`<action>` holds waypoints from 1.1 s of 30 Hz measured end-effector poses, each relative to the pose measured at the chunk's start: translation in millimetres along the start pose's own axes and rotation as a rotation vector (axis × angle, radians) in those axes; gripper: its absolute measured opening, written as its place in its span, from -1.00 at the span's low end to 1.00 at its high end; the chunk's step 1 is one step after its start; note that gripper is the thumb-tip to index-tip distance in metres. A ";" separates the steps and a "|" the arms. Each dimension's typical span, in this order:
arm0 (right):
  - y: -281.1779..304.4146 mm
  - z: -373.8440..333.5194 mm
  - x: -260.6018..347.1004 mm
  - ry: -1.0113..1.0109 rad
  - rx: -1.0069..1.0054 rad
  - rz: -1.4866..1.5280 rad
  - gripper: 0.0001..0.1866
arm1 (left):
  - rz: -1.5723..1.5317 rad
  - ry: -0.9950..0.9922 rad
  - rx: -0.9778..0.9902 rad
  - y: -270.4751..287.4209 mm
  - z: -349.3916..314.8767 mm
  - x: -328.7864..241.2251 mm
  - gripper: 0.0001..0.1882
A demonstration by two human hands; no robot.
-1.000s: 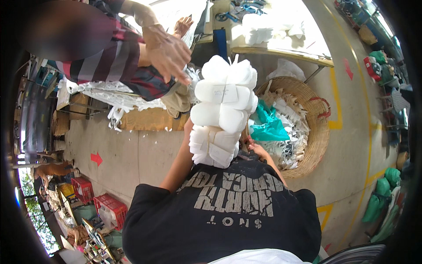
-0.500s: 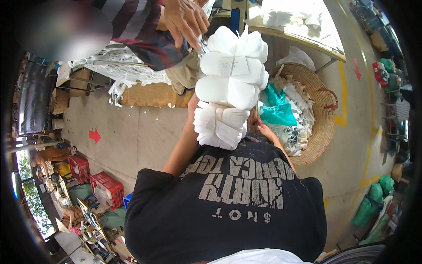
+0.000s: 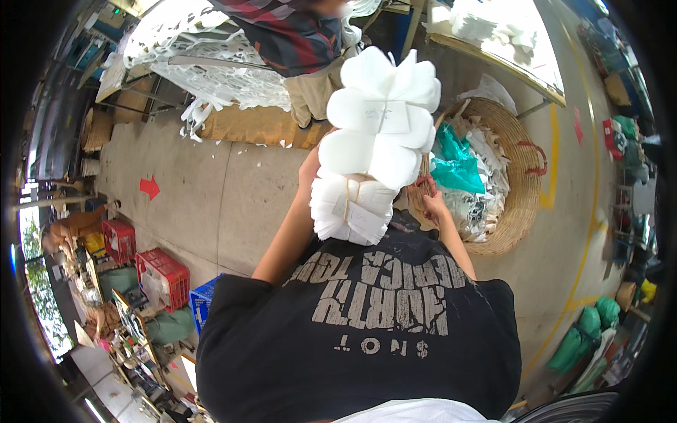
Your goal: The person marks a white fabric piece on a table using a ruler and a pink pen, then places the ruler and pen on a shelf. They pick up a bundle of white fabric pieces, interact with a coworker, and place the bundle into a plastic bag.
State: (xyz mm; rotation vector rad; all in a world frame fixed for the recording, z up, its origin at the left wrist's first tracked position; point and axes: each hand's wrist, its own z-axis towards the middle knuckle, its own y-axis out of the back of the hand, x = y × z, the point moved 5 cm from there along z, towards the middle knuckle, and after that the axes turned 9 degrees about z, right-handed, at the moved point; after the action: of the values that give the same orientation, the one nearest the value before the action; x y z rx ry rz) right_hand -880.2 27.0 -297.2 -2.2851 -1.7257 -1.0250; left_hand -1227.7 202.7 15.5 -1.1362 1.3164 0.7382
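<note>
A tall stack of white cut-piece bundles (image 3: 381, 151) rests in front of my chest. The pieces have rounded ends; bands tie them round the middle, with paper slips tucked under. My left hand (image 3: 311, 163) goes behind the stack and bears it, its fingers hidden by the pieces. Lower on the right, my right hand (image 3: 436, 206) is closed round the red handle (image 3: 423, 189) on the near side of a large wicker basket (image 3: 520, 204). White scraps and a teal plastic bag (image 3: 457, 163) lie inside the basket.
A co-worker in a striped shirt (image 3: 285, 35) stands just beyond the stack, beside a table draped with white cut-out sheet (image 3: 218, 63). Another table with white pieces (image 3: 486, 49) is at the far right. Red crates (image 3: 163, 278) and a blue crate (image 3: 204, 299) stand on the left.
The co-worker's hand, at the top of the stack before, is now away from it. The view has shifted a little. My right hand stays at the basket handle, and the stack stays against me.
</note>
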 end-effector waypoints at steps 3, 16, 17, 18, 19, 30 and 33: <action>0.7 -22.3 7.3 0.066 -0.110 0.004 -0.44 | -0.052 0.057 0.058 9.2 -21.0 14.1 -0.56; 183.1 -347.1 116.8 1.029 -0.141 0.604 -0.64 | -0.085 0.235 0.558 -109.2 -86.4 54.4 -0.55; 201.5 -384.7 120.6 1.063 -0.249 0.596 -0.61 | -0.083 0.247 0.602 -127.9 -92.7 57.5 -0.55; 211.9 -424.0 127.9 1.209 -0.243 0.604 -0.58 | -0.080 0.257 0.647 -146.2 -97.4 60.1 -0.55; 225.6 -456.3 130.9 1.294 -0.329 0.581 -0.57 | -0.080 0.269 0.693 -168.4 -102.8 64.1 -0.55; 293.0 -669.0 83.4 1.850 -0.701 -0.083 -0.94 | -0.014 0.554 1.239 -411.0 -203.0 143.7 -0.55; 328.0 -678.4 72.6 1.881 -0.664 0.017 -0.97 | 0.032 0.620 1.324 -458.4 -222.2 158.7 -0.55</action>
State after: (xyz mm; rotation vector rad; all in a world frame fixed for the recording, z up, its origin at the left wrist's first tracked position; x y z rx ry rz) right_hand -884.9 -339.2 365.4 -0.4273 -0.4542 -2.5214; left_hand -858.1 -180.8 -15.6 -0.2112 1.8449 -0.5518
